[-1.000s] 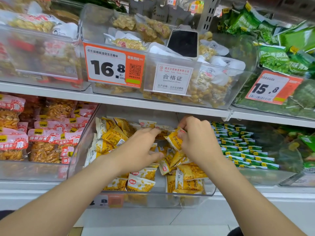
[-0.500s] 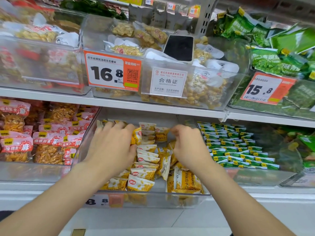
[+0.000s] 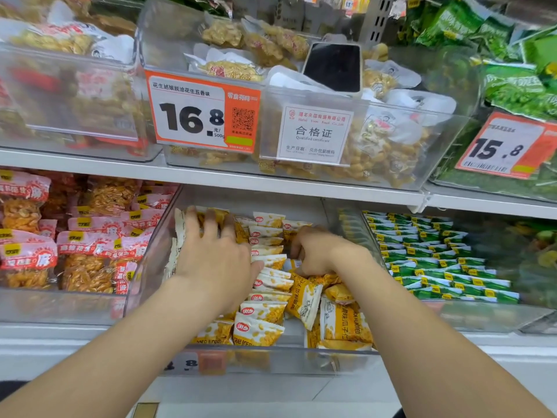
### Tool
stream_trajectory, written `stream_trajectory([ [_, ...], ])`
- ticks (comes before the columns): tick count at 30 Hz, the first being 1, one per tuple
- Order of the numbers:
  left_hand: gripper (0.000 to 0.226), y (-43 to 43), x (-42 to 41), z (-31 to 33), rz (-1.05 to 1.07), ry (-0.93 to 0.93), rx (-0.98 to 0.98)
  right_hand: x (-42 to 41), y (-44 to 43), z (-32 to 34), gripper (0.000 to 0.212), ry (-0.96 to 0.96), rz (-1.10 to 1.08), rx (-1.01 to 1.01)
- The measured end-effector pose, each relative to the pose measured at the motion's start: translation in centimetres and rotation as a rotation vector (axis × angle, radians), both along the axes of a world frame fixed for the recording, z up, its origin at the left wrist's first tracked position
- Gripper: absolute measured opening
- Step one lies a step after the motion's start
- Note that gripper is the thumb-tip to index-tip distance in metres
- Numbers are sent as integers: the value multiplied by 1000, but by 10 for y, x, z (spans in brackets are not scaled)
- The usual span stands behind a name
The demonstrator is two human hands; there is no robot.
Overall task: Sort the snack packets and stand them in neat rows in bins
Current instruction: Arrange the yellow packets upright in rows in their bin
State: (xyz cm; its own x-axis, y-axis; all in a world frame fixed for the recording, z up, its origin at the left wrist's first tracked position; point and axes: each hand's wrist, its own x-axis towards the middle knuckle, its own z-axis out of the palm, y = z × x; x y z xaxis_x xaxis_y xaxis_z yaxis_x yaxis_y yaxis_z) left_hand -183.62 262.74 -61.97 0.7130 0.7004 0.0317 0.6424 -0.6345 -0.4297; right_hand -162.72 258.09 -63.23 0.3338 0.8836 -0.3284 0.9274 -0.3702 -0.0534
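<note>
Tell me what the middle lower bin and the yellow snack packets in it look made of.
The bin looks like clear rigid plastic, glossy: packets show through its front wall. The yellow snack packets are probably thin printed plastic film, slightly shiny, with crimped sealed edges.

An orange price tag [image 3: 202, 111] on the upper middle bin [image 3: 168, 34] reads "16.8", with "元/500g" in small print beside it. The white card [image 3: 313, 134] next to it says "合格证, Qualified certificate". A second orange tag [image 3: 506, 146] (on the upper right bin [image 3: 497, 188]) reads "15.8". A front yellow packet [image 3: 256, 331] shows "CRAB ROE".
</note>
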Motion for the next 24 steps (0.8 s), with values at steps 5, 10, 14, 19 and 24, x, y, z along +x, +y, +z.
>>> stream_trajectory([
  [5, 49, 1, 4, 1, -154, -183, 14, 2, 1, 4, 53, -109, -138, 69],
  [10, 22, -4, 16, 0, -374, -600, -193, 3, -18, 9, 35, -112, -323, 464],
  [14, 20, -19, 21, 13, -113, -909, -741, -9, -42, 16, 26, 36, -283, 643],
  [19, 43, -22, 18, 28, 299, -1286, -1591, -34, -71, 27, 25, 454, -259, 847],
  [24, 31, -10, 8, 23, 251, -1289, -1639, -38, -87, 39, 30, 744, -221, 746],
])
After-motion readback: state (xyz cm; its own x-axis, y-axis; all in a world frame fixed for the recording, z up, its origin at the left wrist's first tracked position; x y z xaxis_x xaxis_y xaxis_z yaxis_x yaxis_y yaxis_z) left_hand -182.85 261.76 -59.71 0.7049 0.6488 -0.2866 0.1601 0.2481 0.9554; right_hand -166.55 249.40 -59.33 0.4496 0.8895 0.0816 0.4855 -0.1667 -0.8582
